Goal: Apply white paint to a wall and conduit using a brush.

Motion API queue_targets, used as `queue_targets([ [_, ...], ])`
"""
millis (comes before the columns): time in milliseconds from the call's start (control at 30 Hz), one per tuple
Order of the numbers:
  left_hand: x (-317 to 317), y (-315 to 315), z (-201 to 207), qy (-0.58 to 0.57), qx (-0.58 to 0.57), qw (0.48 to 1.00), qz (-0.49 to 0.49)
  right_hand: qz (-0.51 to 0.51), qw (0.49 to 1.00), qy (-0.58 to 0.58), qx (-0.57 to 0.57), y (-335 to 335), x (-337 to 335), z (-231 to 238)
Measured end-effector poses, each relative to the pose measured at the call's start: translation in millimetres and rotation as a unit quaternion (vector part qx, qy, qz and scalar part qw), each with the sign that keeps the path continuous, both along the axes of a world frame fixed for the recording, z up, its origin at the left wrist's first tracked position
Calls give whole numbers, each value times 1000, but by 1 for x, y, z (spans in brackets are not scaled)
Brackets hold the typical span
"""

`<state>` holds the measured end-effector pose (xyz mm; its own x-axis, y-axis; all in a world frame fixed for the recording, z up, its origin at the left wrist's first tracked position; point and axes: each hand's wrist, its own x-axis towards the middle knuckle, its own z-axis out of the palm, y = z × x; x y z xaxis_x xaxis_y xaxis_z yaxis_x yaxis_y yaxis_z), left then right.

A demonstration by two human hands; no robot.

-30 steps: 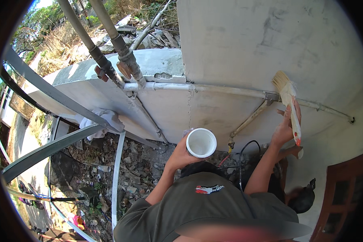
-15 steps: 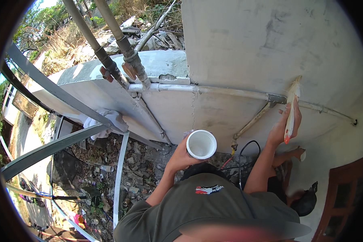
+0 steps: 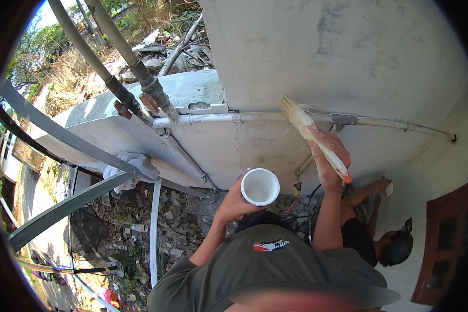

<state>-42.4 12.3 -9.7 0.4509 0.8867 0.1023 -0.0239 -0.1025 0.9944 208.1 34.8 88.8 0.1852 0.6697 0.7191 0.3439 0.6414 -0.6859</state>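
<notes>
My left hand (image 3: 233, 202) is closed around a white plastic tub (image 3: 260, 188), held mouth up in front of my chest. Pale, whitish contents show inside it. In my right hand (image 3: 328, 158) is a paintbrush (image 3: 301, 120), gripped by its white, paint-smeared handle with a red end. Its frayed, pale bristles point up and left, over the white horizontal pipe (image 3: 234, 117) on the wall (image 3: 275, 62). Whether the bristles touch pipe or wall I cannot tell.
Another person (image 3: 396, 248) is low at the right, a hand near the wall. Upright pipes with valves (image 3: 150, 91) rise at the left. Metal bars (image 3: 67, 213) cross the left side, over rubble (image 3: 177, 223). A brown door (image 3: 447, 239) stands lower right.
My right hand has carried the paintbrush left along the pipe, and its bristles now tilt to the left. The tub stays in my left hand. The view has shifted slightly right.
</notes>
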Motion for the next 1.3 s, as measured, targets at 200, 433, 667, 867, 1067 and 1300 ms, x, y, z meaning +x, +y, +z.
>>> queue_targets([
  [200,8,4,5,6,14,1000,-9,-74,996,-39,36,10,51,-4],
  [433,-6,50,44,26,119,992,34,-167,983,75,19,-5,91,2],
  [667,2,93,96,4,213,975,56,-334,930,85,126,-10,96,30],
  [867,29,109,121,7,262,965,29,-338,929,95,118,7,79,40],
  [1067,57,123,126,-24,249,968,15,-322,937,-27,134,13,49,29],
  [1300,56,139,119,-68,220,973,0,-60,993,71,74,7,37,22],
])
